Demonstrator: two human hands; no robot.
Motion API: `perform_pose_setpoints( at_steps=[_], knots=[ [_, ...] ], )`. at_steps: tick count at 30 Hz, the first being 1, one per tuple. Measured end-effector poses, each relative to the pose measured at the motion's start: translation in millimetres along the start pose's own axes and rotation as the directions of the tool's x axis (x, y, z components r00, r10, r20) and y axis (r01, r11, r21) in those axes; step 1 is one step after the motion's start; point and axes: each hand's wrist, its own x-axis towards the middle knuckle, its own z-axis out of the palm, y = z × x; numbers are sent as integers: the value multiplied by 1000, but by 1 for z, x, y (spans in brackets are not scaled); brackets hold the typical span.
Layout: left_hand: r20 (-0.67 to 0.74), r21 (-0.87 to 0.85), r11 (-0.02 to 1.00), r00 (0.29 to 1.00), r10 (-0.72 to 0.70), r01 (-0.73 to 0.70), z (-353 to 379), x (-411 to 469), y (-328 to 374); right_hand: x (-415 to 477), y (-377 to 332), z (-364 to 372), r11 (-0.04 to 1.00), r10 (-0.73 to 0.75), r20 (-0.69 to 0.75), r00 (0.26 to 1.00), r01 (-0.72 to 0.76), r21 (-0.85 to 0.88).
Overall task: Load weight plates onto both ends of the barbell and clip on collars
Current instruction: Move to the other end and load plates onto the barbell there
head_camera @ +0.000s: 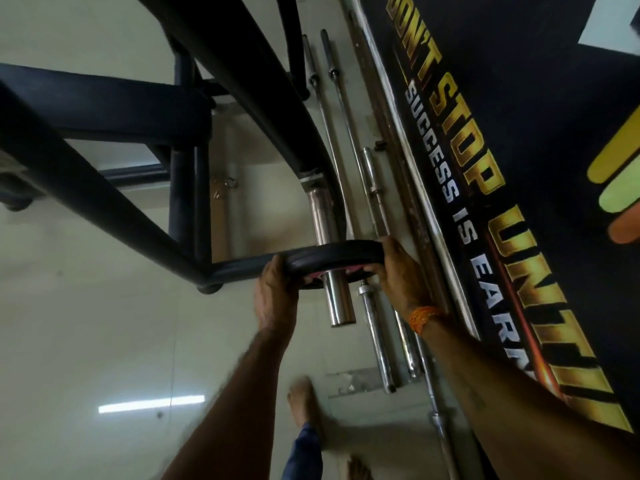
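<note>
At the bottom of the frame my bare feet [304, 398] stand on the pale tiled floor [86, 341], and my two forearms reach up from the lower edge toward the middle of the picture. My left hand [273, 299] is wrapped around the left rim of the weight plate [332, 255], fingers curled over its edge; my right hand [398, 271], with an orange thread band [424, 318] at the wrist, clamps the right rim the same way. The plate sits just below the centre of the frame, threaded on the chrome barbell sleeve [329, 258], whose free end pokes out toward me under the plate while the rest runs up behind it. It is a black rubber-edged disc with a pink patch near the hub; I judge it rigid and moderately heavy, with enough grip in the rubber not to slip, so opposite sides of the rim are the right places to hold it, keeping it square to the sleeve so the bore does not bind on the smooth steel. Fingers should stay off the inner face, which could get pinched against the stop. Just to the right, spare bars [375, 341] lie on the floor along the wall. Beyond the plate, the black rack frame [114, 188] fills the upper left, and a dark wall banner [485, 168] with gold lettering runs down the right side. I see no collar in view.
</note>
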Motion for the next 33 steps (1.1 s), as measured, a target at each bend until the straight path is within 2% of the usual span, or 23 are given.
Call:
perform_pose_setpoints(
  at_steps=[7, 13, 23, 33],
  knots=[
    [65, 31, 997, 995, -73, 71, -11, -131, -1, -135, 7, -9, 996, 36, 18, 999, -37, 77],
    [42, 53, 998, 999, -34, 32, -67, -239, 22, -244, -19, -46, 994, -31, 39, 999, 26, 106],
    [-198, 89, 992, 975, 101, -85, -249, -345, 42, -348, -162, -91, 931, -260, -109, 959, 279, 237],
    [-406, 19, 989, 903, 140, -144, -457, -397, -14, -419, -369, -54, 825, -407, -331, 851, 498, 266]
  ],
)
